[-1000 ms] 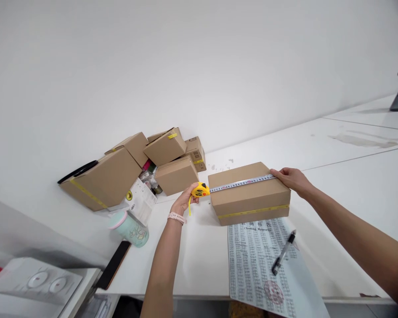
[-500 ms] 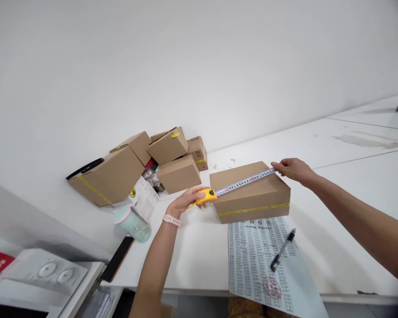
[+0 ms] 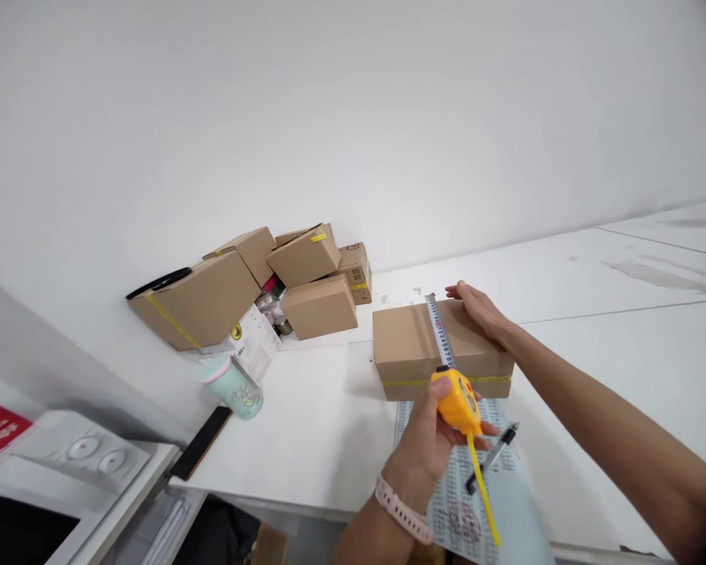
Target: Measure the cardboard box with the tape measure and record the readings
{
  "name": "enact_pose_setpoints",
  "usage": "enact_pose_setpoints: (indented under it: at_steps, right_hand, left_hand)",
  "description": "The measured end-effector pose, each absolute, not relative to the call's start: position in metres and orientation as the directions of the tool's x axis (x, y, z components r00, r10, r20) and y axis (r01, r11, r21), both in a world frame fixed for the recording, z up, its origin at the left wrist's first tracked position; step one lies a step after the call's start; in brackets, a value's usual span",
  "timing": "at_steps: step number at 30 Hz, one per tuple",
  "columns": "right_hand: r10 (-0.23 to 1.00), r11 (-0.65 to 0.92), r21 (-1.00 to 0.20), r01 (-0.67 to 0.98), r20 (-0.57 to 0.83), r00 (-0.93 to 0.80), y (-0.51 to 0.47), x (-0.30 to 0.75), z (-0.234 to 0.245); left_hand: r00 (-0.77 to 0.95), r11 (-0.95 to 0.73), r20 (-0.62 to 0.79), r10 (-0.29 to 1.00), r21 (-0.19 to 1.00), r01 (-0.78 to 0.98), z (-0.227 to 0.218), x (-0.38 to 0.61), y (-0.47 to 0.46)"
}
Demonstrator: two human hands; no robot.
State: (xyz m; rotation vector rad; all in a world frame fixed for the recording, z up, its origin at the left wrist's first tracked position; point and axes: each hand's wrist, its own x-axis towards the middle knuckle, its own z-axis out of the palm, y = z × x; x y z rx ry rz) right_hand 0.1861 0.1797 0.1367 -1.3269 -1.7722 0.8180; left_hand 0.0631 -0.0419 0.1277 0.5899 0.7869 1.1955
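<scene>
My left hand (image 3: pixel 422 441) is closed around a yellow tape measure (image 3: pixel 460 402) in front of a cardboard box (image 3: pixel 402 337). A yellow strap hangs from the case. The metal blade (image 3: pixel 440 331) runs across the box top, from the near edge to the far one. On the right of the box top rests my right hand (image 3: pixel 481 308), apart from the blade, its fingers stretched past the far edge. Partly under the box lies a printed sheet (image 3: pixel 462 490), partly hidden by my left arm. A pen (image 3: pixel 492 458) lies on the sheet.
Several cardboard boxes (image 3: pixel 321 308) are stacked at the wall on the left. Near them stand a mint-green cup (image 3: pixel 238 391) and a white printed package (image 3: pixel 256 345). A dark flat object (image 3: pixel 203 441) lies at the table's left edge. A white appliance (image 3: pixel 88 455) stands lower left.
My left hand has swung the tape measure right and nearer, turning the blade from lengthwise to crosswise over the box. My right hand has let go of the blade's end and moved left onto the box.
</scene>
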Motion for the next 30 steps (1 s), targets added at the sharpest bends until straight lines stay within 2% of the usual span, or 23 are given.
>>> enact_pose_setpoints:
  at_steps: [3,8,14,18,25,28,30]
  right_hand:
    - [0.943,0.324,-0.755,0.570,0.206,-0.263,0.178,0.180,0.132]
    - [0.903,0.420,-0.591,0.688,0.201,-0.379,0.183,0.174,0.125]
    - [0.855,0.519,-0.419,0.745,0.233,-0.464,0.197,0.170,0.106]
    - [0.836,0.548,-0.358,0.756,0.259,-0.483,0.201,0.169,0.099]
    - [0.843,0.535,-0.389,0.750,0.303,-0.444,0.196,0.165,0.100]
    - [0.860,0.506,-0.453,0.735,0.327,-0.391,0.193,0.167,0.111]
    - [0.875,0.466,-0.556,0.688,0.404,-0.267,0.189,0.176,0.119]
  left_hand:
    - [0.100,0.285,-0.278,0.955,0.776,-0.562,0.131,0.069,-0.020]
    - [0.072,0.278,-0.288,0.955,0.783,-0.556,0.124,0.074,-0.012]
    - [0.061,0.288,-0.303,0.951,0.799,-0.528,0.117,0.079,-0.017]
    - [0.041,0.284,-0.309,0.950,0.805,-0.521,0.114,0.080,-0.018]
    - [0.032,0.271,-0.297,0.954,0.816,-0.511,0.112,0.083,-0.018]
    - [0.036,0.262,-0.282,0.959,0.828,-0.495,0.114,0.082,-0.021]
    - [0.024,0.213,-0.230,0.973,0.851,-0.481,0.118,0.075,-0.026]
